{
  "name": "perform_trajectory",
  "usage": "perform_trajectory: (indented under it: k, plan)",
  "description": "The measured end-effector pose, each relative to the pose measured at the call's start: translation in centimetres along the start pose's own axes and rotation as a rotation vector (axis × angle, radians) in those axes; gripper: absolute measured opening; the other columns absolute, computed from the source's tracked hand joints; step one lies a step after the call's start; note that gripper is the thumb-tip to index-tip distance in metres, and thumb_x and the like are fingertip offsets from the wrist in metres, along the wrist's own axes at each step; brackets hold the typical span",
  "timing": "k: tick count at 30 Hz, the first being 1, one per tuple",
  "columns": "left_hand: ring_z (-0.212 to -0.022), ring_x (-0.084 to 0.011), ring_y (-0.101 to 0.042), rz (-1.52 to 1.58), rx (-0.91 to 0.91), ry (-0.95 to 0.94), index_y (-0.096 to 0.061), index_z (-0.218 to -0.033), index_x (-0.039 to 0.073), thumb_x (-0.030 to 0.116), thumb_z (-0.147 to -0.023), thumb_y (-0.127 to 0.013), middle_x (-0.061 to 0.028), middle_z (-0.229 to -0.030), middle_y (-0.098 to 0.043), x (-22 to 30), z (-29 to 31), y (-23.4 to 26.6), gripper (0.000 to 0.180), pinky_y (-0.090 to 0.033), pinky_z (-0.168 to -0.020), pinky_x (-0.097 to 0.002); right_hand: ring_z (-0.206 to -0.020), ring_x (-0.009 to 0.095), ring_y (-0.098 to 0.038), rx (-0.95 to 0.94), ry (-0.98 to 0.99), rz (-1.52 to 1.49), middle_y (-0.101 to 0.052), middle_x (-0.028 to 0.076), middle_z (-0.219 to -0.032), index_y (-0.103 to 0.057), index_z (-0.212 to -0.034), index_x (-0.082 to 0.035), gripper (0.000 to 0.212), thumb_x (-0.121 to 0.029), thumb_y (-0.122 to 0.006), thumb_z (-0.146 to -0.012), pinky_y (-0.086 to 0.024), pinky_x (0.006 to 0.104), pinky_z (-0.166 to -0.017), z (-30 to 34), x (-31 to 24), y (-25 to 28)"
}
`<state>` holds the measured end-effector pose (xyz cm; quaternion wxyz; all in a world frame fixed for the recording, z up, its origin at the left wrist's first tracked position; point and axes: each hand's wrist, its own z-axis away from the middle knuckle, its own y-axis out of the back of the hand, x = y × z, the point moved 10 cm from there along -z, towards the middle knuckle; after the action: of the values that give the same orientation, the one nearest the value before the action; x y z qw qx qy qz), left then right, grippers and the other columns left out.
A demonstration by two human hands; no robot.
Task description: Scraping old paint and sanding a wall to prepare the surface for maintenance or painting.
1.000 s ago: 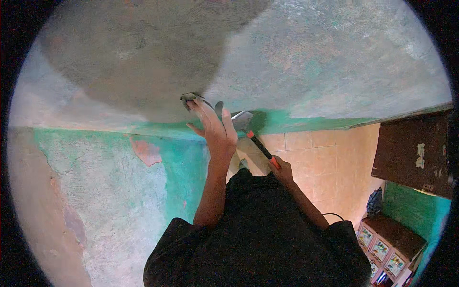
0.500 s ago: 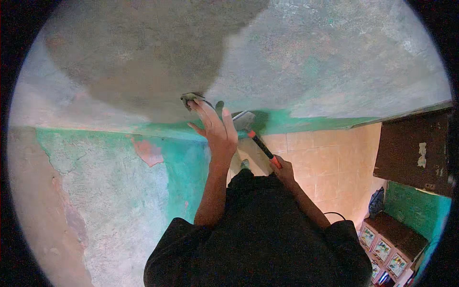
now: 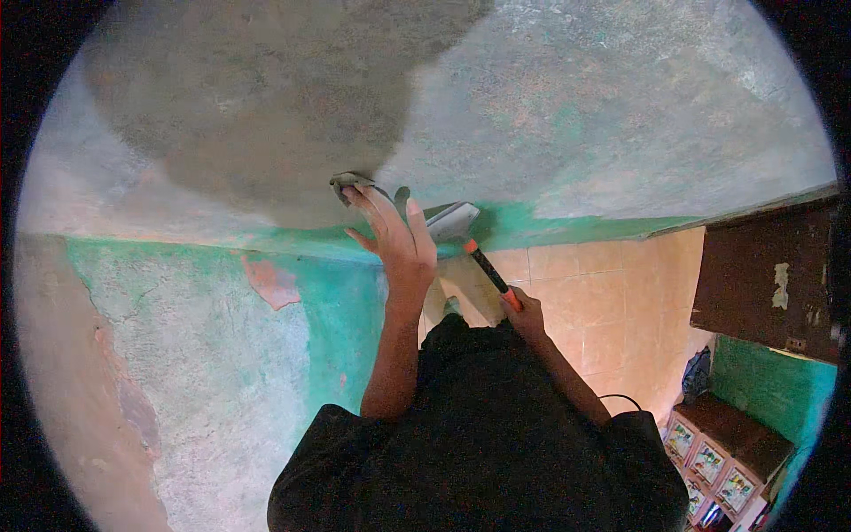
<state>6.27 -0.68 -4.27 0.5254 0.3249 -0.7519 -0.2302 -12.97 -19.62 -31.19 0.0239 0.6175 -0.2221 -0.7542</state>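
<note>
My left hand (image 3: 403,244) is raised to the wall, its fingertips closed on a flat, grey-smeared tool (image 3: 347,183) whose kind I cannot make out. That tool lies against the lower edge of a damp grey-brown plaster patch (image 3: 292,106). In my right hand (image 3: 526,316) is a long-handled scraper (image 3: 490,273), its grip black and orange. The scraper's wide metal blade (image 3: 455,220) is by the green band low on the wall, just right of my left hand, which hides part of it.
A side wall (image 3: 213,355) with peeling green and white paint stands at left. Tan floor tiles (image 3: 603,301) stretch to the right. Beyond are a dark brown wooden panel (image 3: 753,275) and a cabinet (image 3: 731,434) with picture-fronted panels.
The scraper's blade has shifted slightly right and up, showing more of its face. My left hand and its tool have moved a little to the left.
</note>
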Motion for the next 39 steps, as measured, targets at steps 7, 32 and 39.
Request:
perform_trajectory:
  k: [7,32,39]
  plan:
    - [-0.145,-0.0422,0.0,-0.04,-0.003,-0.034,-0.005,-0.149,-0.006,0.034,-0.099,-0.036,-0.0306,-0.154,0.001,-1.1,0.4,-0.6,0.07,0.011,-0.105,-0.0657,-0.064,0.033,-0.061,-0.085,0.048,0.049,-0.064,0.017,-0.075,-0.058,-0.124,-0.009,0.044,-0.029,-0.068,-0.086,-0.048,0.0417,-0.058,-0.2,-1.1,-0.4]
    - [-0.144,-0.043,0.005,0.056,-0.026,0.042,0.0,-0.148,-0.006,0.036,-0.099,-0.035,-0.0303,-0.154,0.006,-0.2,0.1,-0.5,0.073,0.012,-0.105,-0.0651,-0.074,0.022,-0.065,-0.071,-0.1,0.036,-0.066,0.016,-0.084,-0.061,-0.115,-0.004,0.037,-0.025,-0.07,-0.086,-0.051,0.0332,-0.067,0.3,0.1,0.7]
    - [-0.144,-0.0425,0.003,0.013,-0.031,0.049,0.0,-0.149,-0.006,0.035,-0.099,-0.035,-0.0301,-0.154,0.007,-0.5,0.0,-0.5,0.073,0.01,-0.105,-0.0659,-0.078,0.026,-0.066,-0.082,-0.112,0.002,-0.066,0.017,-0.086,-0.061,-0.116,-0.003,0.04,-0.028,-0.068,-0.086,-0.051,0.0358,-0.07,0.6,0.7,0.8]
